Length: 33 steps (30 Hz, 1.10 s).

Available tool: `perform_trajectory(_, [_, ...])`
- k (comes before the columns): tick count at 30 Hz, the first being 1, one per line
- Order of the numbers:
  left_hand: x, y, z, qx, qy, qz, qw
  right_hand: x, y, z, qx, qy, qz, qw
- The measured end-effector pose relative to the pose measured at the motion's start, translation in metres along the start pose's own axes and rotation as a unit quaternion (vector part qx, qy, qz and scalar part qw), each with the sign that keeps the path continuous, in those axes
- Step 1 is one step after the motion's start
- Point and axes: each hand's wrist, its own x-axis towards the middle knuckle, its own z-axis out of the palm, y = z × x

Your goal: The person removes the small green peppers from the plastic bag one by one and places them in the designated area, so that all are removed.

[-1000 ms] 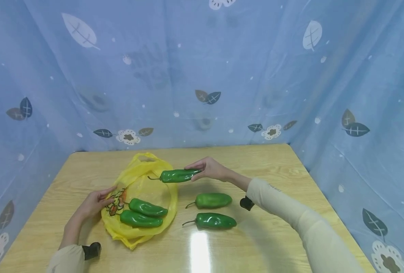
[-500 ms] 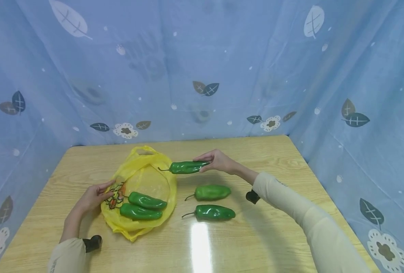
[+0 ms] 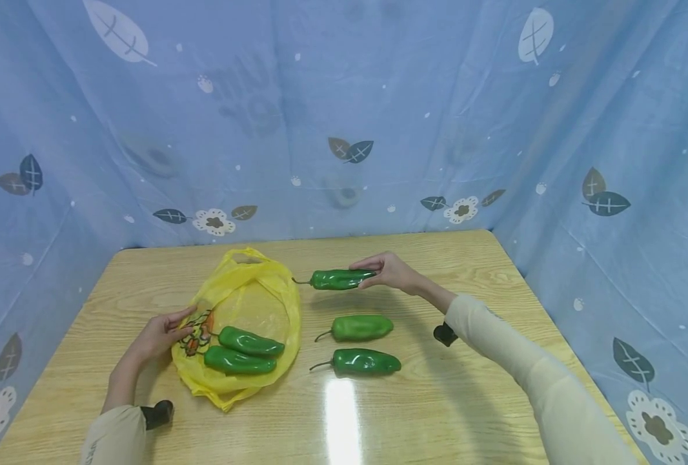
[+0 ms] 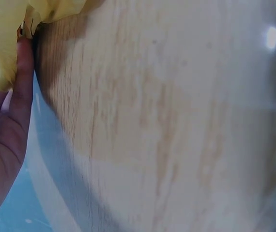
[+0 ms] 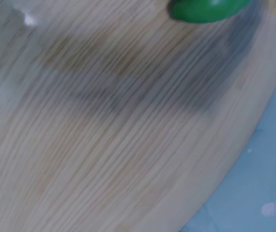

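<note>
My right hand [image 3: 393,274] grips the blunt end of a green pepper [image 3: 339,279], its stem pointing left toward the bag. Below it on the table lie a lighter green pepper [image 3: 363,327] and a darker green pepper [image 3: 367,361], stems also to the left. At the left, my left hand [image 3: 157,334] holds the near-left edge of a yellow plastic bag [image 3: 288,290], beside its printed pattern. Inside the spread bag lie two green peppers, the upper pepper [image 3: 251,341] against the lower pepper [image 3: 241,360]. In the left wrist view, the fingers [image 4: 24,82] meet the yellow plastic.
A light wood table [image 3: 437,413] carries everything, with a bright glare streak at its front middle. Blue patterned curtains [image 3: 297,116] hang behind it and along both sides. A green pepper [image 5: 208,7] shows at the top of the right wrist view.
My right hand has carried the green pepper to the right, off the bag's upper edge and over the bare table behind the other two. The left hand stays at the bag.
</note>
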Motion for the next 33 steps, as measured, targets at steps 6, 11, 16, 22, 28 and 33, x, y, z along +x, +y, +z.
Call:
perform_trajectory(6, [-0.001,0.000,-0.001,-0.011,-0.003,-0.005,0.9999,-0.007,0.007,-0.010,-0.002,0.012,0.013,0.9998])
perform_trajectory(11, [-0.001,-0.002,-0.002,-0.001,-0.003,-0.007,1.0000,-0.014,0.016,-0.018,0.006,0.014,0.020,0.9997])
perform_trajectory(16, [0.000,-0.003,-0.003,-0.002,-0.004,-0.010,0.9999,-0.024,0.025,-0.026,0.009,0.015,0.030,0.9994])
perform_trajectory(22, [-0.001,-0.004,-0.003,-0.001,-0.005,-0.013,0.9999,-0.031,0.034,-0.030,0.009,0.022,0.033,0.9992])
perform_trajectory(28, [-0.001,-0.001,-0.002,-0.007,-0.005,-0.004,1.0000,-0.030,0.039,-0.028,0.019,0.032,0.033,0.9987])
perform_trajectory(33, [0.000,-0.001,0.000,-0.008,-0.003,-0.007,0.9999,-0.025,0.043,-0.024,0.027,0.035,0.037,0.9983])
